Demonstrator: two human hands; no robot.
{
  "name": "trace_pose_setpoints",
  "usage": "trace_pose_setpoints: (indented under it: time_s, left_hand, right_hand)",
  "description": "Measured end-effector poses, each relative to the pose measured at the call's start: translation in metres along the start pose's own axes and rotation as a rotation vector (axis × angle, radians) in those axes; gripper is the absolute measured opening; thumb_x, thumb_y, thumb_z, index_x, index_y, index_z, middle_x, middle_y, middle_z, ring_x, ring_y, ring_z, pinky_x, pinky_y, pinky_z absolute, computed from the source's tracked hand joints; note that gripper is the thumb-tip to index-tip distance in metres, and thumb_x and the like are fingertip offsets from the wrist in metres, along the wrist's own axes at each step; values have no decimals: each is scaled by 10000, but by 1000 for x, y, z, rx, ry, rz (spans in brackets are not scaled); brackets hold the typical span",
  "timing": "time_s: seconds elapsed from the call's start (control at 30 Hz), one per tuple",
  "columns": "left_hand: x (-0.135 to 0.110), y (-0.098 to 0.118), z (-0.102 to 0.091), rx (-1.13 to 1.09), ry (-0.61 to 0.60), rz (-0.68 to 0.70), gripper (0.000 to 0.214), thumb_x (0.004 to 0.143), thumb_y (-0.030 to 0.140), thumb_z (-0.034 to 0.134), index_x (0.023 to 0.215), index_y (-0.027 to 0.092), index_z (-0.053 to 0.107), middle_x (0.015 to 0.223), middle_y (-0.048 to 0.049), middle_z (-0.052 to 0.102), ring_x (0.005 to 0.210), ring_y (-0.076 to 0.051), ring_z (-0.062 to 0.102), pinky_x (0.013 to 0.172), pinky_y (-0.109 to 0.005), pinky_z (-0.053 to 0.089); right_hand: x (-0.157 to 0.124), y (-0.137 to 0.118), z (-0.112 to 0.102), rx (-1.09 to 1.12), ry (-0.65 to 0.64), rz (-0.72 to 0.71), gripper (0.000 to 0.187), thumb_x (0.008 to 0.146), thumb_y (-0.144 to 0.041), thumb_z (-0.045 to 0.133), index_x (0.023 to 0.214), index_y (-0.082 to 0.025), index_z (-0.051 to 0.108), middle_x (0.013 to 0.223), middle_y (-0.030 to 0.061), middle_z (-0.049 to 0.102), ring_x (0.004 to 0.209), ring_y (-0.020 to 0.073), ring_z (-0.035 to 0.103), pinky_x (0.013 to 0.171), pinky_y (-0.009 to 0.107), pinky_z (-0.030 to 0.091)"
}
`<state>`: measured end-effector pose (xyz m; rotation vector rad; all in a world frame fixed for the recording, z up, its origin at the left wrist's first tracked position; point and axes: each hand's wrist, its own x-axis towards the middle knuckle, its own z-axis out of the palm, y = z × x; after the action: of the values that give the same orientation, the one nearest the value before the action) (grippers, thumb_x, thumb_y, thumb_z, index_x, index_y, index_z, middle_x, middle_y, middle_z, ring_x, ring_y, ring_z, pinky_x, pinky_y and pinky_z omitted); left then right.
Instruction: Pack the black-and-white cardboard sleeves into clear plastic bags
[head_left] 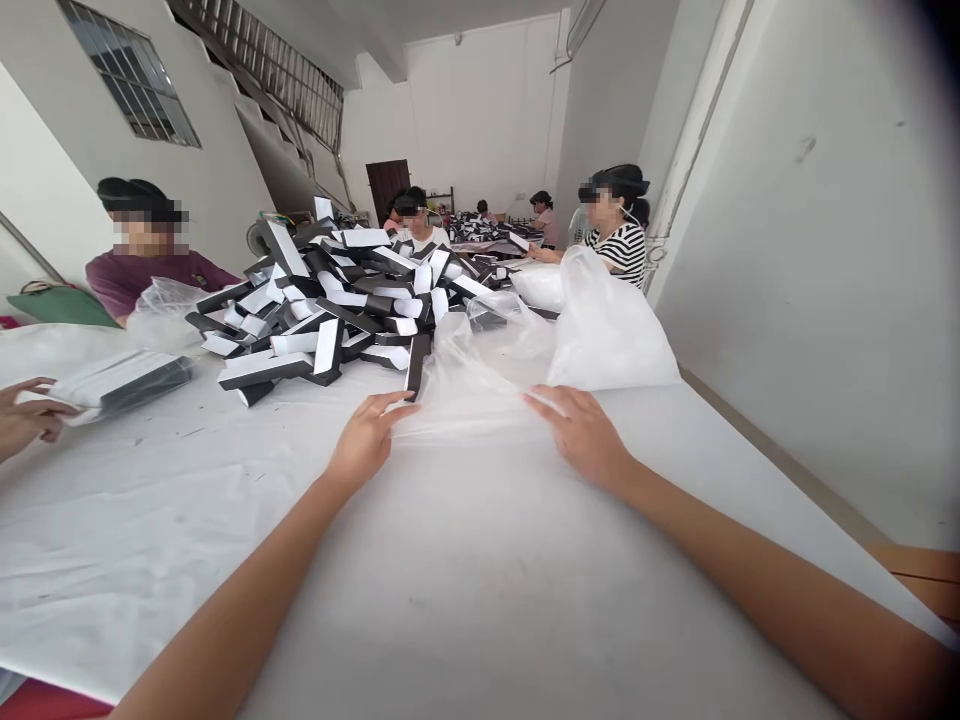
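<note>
Clear plastic bag (472, 400) lies under my two hands on the white-covered table (450, 600), just in front of the heap. Its film is thin, glossy and creased, drawn fairly flat near me and bunching into soft folds farther off. The bag's long axis runs away from me toward the heap, while its near edge crosses the table between my hands.

My left hand (365, 440) and right hand (577, 435) rest on that near edge, well apart. Both forearms reach in bare from the lower corners and angle toward each other. Each grip looks open, with the fingers stretched out over the plastic and not curled shut.

Just beyond lies a black-and-white heap of long boxes (330, 300), their dark bodies banded with white paper. A fuller white-looking bag (607, 325) sits to the right of it. At the far left, a co-worker's hands (26, 420) hold a wrapped black-and-white box (120, 385). A person in a maroon top (142, 270) sits beyond them, and another in a striped top (619, 250) sits across the table.
</note>
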<state>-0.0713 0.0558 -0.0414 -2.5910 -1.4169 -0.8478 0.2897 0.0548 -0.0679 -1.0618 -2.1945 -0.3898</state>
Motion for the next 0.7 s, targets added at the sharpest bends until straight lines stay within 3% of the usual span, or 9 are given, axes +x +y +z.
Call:
trace_pose_setpoints:
  time_s: [0.07, 0.13, 0.23, 0.3, 0.4, 0.5, 0.6, 0.7]
  left_hand:
    - [-2, -1, 6, -56, -164, 39, 687, 717, -12, 369, 1296, 285, 588, 1426, 7, 496, 1319, -243, 395, 1111, -477, 355]
    - [-3, -2, 13, -137, -220, -30, 647, 726, 39, 408, 1310, 260, 577, 1424, -16, 505, 1346, -256, 380, 1142, -496, 306]
    - [-2, 2, 17, -343, -63, -269, 535, 772, 161, 430, 1281, 222, 582, 1349, -56, 564, 1266, -266, 478, 1095, -479, 370]
    - [0, 11, 15, -539, 47, -421, 466, 781, 225, 422, 1205, 210, 617, 1265, -63, 610, 1134, -261, 572, 974, -437, 481]
    - [4, 32, 12, -760, 56, -518, 403, 761, 272, 454, 1105, 200, 651, 1165, -63, 638, 970, -242, 623, 747, -344, 552]
    - [4, 50, 13, -724, 38, -462, 333, 759, 267, 493, 1031, 207, 674, 1071, -56, 631, 901, -210, 607, 707, -299, 524]
    - [0, 59, 16, -538, -27, -273, 261, 779, 301, 561, 998, 235, 689, 1041, -48, 568, 819, -169, 566, 721, -290, 503]
    - [-5, 58, 19, -257, -166, -170, 313, 823, 281, 559, 1124, 283, 644, 1172, -43, 489, 659, -109, 501, 614, -273, 476]
  right_hand:
    - [-4, 2, 5, 26, -78, -129, 761, 739, 95, 336, 1384, -285, 474, 1366, 25, 552, 1251, 238, 472, 1023, 442, 397]
    - [-7, 3, 8, 76, -94, -132, 747, 713, 96, 339, 1357, -249, 494, 1331, 29, 583, 1227, 218, 495, 1025, 422, 399]
    - [-7, 2, 8, 120, -73, -44, 643, 710, 60, 371, 1259, -220, 558, 1239, 53, 627, 1113, 222, 558, 974, 419, 422]
    - [-6, -5, 6, 156, -82, -80, 536, 737, 8, 419, 1196, -219, 581, 1155, 59, 654, 1051, 228, 575, 945, 419, 423]
    - [-4, -23, 5, 205, -75, -133, 301, 817, -147, 527, 1102, -215, 595, 913, 47, 674, 880, 219, 593, 898, 408, 420]
    - [-3, -39, 7, 182, -119, -23, 148, 853, -177, 511, 977, -209, 586, 669, -11, 582, 631, 167, 519, 781, 353, 419]
    - [-3, -45, 5, 149, -170, 72, 199, 797, -44, 403, 783, -216, 501, 677, -15, 536, 572, 142, 443, 599, 278, 342]
    - [-2, -36, -1, 229, -41, 235, 183, 752, -43, 394, 713, -222, 394, 724, -19, 503, 579, 128, 417, 549, 253, 299]
